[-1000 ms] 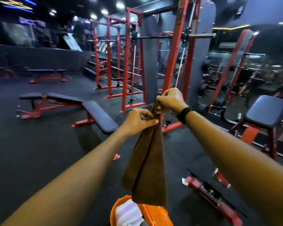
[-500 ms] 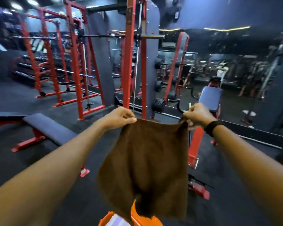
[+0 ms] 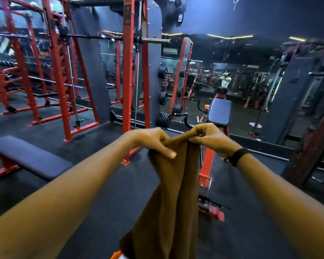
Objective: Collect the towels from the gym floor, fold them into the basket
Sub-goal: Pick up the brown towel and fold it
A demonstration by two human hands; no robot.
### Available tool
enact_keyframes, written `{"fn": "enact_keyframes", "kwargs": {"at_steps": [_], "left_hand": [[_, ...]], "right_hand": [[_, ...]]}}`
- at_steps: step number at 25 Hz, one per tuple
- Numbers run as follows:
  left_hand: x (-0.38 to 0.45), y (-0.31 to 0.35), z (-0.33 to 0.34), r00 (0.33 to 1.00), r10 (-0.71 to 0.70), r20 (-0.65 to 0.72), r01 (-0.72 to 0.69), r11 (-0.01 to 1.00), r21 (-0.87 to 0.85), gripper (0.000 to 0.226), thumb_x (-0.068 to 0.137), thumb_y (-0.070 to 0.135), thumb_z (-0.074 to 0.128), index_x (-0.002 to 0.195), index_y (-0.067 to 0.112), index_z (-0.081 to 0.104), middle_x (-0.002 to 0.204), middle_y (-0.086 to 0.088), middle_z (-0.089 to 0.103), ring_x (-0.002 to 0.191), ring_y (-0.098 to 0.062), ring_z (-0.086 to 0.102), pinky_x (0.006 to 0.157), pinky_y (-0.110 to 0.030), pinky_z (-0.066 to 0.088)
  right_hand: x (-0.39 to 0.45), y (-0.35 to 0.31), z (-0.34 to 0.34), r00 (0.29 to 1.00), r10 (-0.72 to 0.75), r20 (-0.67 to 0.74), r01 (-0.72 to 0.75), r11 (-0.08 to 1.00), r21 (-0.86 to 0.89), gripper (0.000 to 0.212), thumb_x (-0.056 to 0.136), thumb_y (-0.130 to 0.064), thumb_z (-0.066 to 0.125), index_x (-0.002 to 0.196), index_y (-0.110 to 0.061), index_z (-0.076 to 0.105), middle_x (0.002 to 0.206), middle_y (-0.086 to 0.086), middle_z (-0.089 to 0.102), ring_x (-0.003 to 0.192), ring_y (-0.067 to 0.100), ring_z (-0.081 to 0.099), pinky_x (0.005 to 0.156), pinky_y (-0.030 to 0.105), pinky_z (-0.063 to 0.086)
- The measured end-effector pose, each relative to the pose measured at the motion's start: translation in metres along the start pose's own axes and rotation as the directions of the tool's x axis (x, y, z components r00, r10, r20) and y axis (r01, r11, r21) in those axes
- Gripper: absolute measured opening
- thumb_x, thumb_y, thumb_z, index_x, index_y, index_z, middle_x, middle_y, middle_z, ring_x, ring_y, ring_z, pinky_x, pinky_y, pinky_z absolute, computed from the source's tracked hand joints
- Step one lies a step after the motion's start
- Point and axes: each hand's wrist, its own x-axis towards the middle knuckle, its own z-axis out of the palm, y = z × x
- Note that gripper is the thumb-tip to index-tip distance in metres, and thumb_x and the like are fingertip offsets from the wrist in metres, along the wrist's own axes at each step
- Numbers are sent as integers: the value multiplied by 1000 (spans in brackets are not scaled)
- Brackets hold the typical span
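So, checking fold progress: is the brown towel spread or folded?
Folded in half: both hands pinch its top corners together, brown towel hanging doubled.

towel (image 3: pixel 168 199): we see plain brown, no pattern
basket (image 3: pixel 116 256): orange rim, just a sliver at btm edge
wristband (image 3: pixel 238 157): black, on our right wrist
floor (image 3: pixel 101 193): dark grey/black, w/ fine speckle
racks (image 3: pixel 127 71): red frames w/ dark grey panels
bench pads (image 3: pixel 29 157): dark navy-black, on red legs
plates (image 3: pixel 163 119): black
ceiling strips (image 3: pixel 230 36): we note yellowish light
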Motion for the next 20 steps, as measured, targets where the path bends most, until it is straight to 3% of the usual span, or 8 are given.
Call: {"fn": "enact_keyframes", "kwargs": {"at_steps": [1,3,5,8,13,15,17,20], "left_hand": [[-4,-10,-3,994,-75,77,67,993,96,24,76,40,77,91,23,69,88,6,70,85,-13,68,70,-20,52],[-10,-24,-12,992,-127,23,125,989,83,22,79,38,74,93,21,71,92,4,71,87,-13,68,74,-22,54],[-9,-24,-24,979,-103,-174,74,983,-165,29,82,34,72,100,11,71,98,-5,72,91,-17,69,80,-28,56],[-1,6,-36,897,-48,-439,-115,934,-338,25,78,31,77,89,9,73,88,-9,72,83,-17,69,79,-31,55],[22,60,-30,849,96,-520,-126,992,-23,26,66,33,86,80,14,75,79,-1,72,81,-14,67,79,-34,55],[24,63,-23,827,94,-554,-159,985,-71,33,68,31,85,86,11,67,82,-3,70,80,-15,64,76,-34,55],[20,61,-18,812,40,-583,-253,924,-288,42,70,29,84,96,13,56,88,-10,70,79,-17,65,70,-29,53],[14,42,0,823,-7,-568,-300,844,-445,49,72,18,83,108,11,51,91,-8,67,78,-14,66,67,-26,54]], "right_hand": [[1,2,-7,999,26,-24,-25,999,42,8,88,2,62,89,-5,66,83,6,66,75,8,62,63,17,52],[3,9,-22,996,92,-17,-91,994,60,8,89,0,61,85,-7,64,79,7,63,72,11,59,59,17,48],[4,20,-37,983,177,48,-176,984,-8,1,88,-5,64,87,-5,64,82,10,63,77,17,59,66,24,50],[6,23,-41,974,182,135,-172,981,-87,26,81,-12,74,100,3,64,95,22,66,87,24,63,82,37,55],[16,-16,-12,990,-40,135,16,984,178,56,67,-24,78,114,2,60,106,22,67,95,22,66,86,33,57],[24,-21,-5,993,-87,74,72,979,192,50,69,-19,78,108,7,61,102,26,65,95,24,64,88,36,54],[30,-18,-2,993,-114,-23,116,977,179,43,72,-16,79,101,11,62,98,27,65,91,24,62,86,41,54],[35,-7,-3,974,-110,-199,136,983,124,23,79,-16,76,95,-1,70,97,24,69,84,21,63,85,45,54]]}}
